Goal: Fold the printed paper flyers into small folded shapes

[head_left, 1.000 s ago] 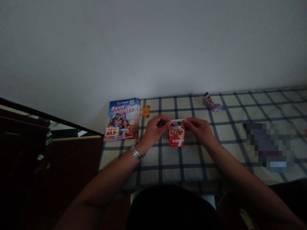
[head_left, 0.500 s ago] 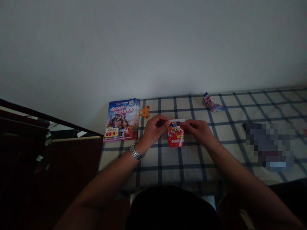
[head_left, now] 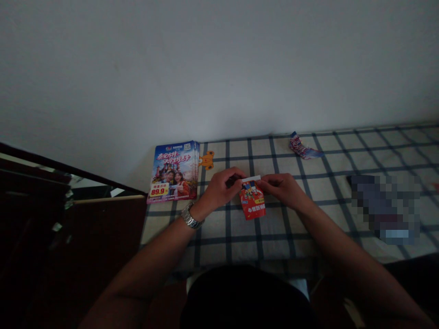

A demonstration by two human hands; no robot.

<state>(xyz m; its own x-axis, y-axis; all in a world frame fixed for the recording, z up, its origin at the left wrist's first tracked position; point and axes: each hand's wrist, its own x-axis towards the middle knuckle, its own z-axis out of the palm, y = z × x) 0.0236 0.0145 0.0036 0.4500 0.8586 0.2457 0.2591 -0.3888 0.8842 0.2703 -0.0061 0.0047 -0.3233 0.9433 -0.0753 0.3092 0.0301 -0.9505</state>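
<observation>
A small red printed paper (head_left: 254,201), folded so that a white strip shows along its top, is held over the checked cloth. My left hand (head_left: 228,185) pinches its upper left corner between thumb and fingers; a metal watch (head_left: 191,216) is on that wrist. At the upper right corner, the thumb and fingers of my right hand (head_left: 279,186) are closed on the same paper. The picture and lettering on the red side look upside down from here. The fingertips hide both top corners.
A stack of blue and pink flyers (head_left: 173,171) lies at the left, beside an orange bear shape (head_left: 206,160). A crumpled printed paper (head_left: 303,147) rests near the wall (head_left: 219,68). At the right is a blurred-out dark object (head_left: 380,208). The checked cloth (head_left: 212,242) covers the surface.
The red paper has come slightly nearer to me and tilted, its lower end swinging to the right. Both hands have shifted slightly with it, still gripping its top corners.
</observation>
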